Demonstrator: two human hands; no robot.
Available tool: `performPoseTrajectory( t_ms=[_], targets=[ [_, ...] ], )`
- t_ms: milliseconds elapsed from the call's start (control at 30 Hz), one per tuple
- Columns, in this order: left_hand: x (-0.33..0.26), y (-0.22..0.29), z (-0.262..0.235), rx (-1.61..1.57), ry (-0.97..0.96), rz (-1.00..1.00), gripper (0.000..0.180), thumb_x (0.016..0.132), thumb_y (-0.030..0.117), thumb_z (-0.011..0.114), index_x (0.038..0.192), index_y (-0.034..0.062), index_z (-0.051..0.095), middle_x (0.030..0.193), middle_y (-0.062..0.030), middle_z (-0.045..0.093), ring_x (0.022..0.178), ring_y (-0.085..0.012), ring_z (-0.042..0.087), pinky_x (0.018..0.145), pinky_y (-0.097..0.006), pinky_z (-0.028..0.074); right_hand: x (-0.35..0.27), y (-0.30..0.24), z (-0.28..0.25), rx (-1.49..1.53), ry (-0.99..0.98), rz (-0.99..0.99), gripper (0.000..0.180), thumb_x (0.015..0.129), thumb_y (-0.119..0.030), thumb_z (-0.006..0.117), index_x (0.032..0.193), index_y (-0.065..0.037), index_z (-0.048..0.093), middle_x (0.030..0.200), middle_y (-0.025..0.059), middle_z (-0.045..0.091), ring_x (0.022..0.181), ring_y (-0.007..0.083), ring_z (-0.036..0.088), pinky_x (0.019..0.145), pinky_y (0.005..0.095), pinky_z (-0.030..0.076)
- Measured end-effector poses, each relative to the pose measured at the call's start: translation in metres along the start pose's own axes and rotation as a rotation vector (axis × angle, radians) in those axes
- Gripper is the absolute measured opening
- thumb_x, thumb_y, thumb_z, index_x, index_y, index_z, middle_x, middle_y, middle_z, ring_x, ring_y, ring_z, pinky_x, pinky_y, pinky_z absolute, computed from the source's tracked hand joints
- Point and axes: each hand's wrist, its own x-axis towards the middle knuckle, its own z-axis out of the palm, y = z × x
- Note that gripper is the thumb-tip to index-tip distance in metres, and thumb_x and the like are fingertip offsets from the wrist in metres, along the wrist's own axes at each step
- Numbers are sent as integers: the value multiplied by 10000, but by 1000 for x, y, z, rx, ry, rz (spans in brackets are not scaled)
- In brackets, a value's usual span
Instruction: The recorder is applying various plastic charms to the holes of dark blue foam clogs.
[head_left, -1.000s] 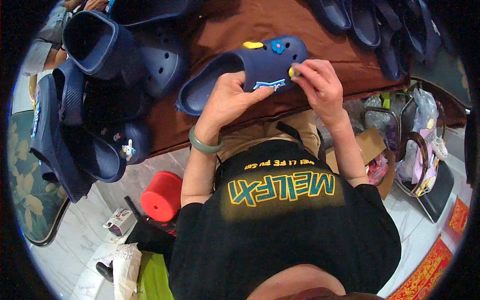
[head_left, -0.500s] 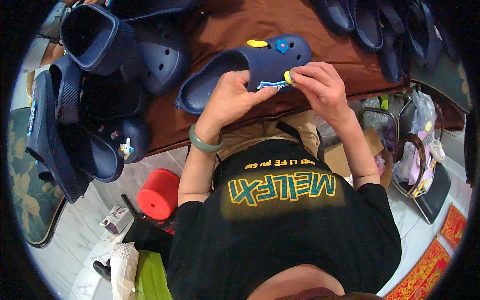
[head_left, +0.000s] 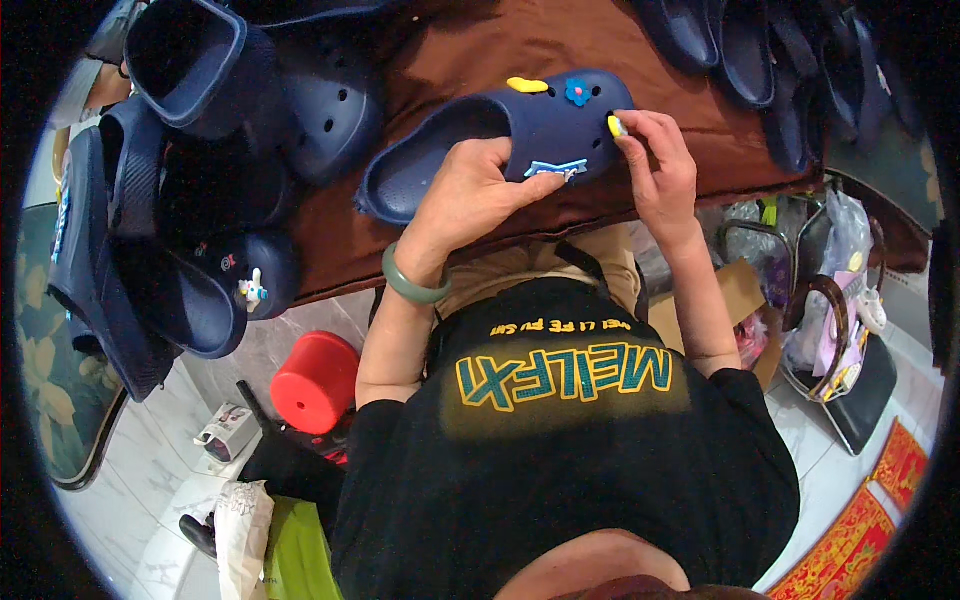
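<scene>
A navy foam clog (head_left: pixel 440 150) lies on the brown cloth with its toe to the right. My left hand (head_left: pixel 475 195) grips its near side, fingers inside the opening and thumb on top beside a blue banner-shaped charm (head_left: pixel 557 168). On the clog's upper also sit a yellow charm (head_left: pixel 527 86) and a blue flower charm (head_left: pixel 577 93). Between the thumb and fingertips of my right hand (head_left: pixel 660 165) is a small yellow-and-white shoe charm (head_left: pixel 617 127), at the toe end of the clog. Whether it touches the clog I cannot tell.
More navy clogs (head_left: pixel 190 290) are piled at the left, one with a white charm, and others (head_left: pixel 745 55) lie at the far right of the brown cloth (head_left: pixel 700 130). A red stool (head_left: pixel 315 380) stands below at the left. Bags and a cardboard box (head_left: pixel 725 290) are at the right.
My right hand has moved right with the yellow-and-white charm, from beside the banner charm to the toe end. The clog has shifted slightly right, still in my left hand.
</scene>
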Motion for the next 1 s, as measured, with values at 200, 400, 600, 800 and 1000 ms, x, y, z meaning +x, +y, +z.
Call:
performPoseTrajectory(
  t_ms=[200, 400, 600, 800, 1000],
  targets=[
    [-2, 7, 0, -9, -8, -12, 300, 814, 225, 731, 975, -27, 705, 800, -96, 711, 739, -106, 632, 689, -283, 504, -2, 1, 1, 190, 34, 202, 172, 947, -105, 595, 1063, -6, 674, 954, 104, 652, 868, 200, 626, 790, 283, 486],
    [-3, 5, -2, 24, -54, -81, 282, 832, 132, 748, 1060, -26, 691, 977, -22, 703, 890, -82, 599, 827, -260, 487, -5, 4, 0, 346, 15, 446, 219, 975, -163, 579, 1058, 10, 684, 966, 74, 666, 870, 130, 605, 794, 249, 466],
    [-2, 6, 0, 24, -45, -53, 291, 835, 129, 745, 1075, -24, 685, 988, -18, 699, 894, -83, 599, 832, -264, 487, -10, 3, -2, 213, 55, 156, 171, 917, -93, 639, 1058, -14, 694, 945, 87, 648, 845, 156, 610, 782, 262, 487],
    [2, 0, 0, -34, 9, 40, 284, 820, 222, 727, 979, -13, 710, 808, -84, 715, 741, -93, 627, 686, -278, 503, -14, 11, -5, 195, -28, 2, 277, 811, 25, 705, 1072, -70, 705, 939, 73, 606, 813, 172, 600, 725, 261, 501],
    [-2, 5, -1, -14, -46, -61, 266, 845, 118, 730, 1074, -11, 687, 985, -3, 692, 884, -76, 593, 820, -256, 485, -6, 1, -11, 104, -158, -41, 302, 787, 7, 721, 1071, -93, 709, 926, 74, 601, 826, 197, 600, 702, 278, 502]
  ],
)
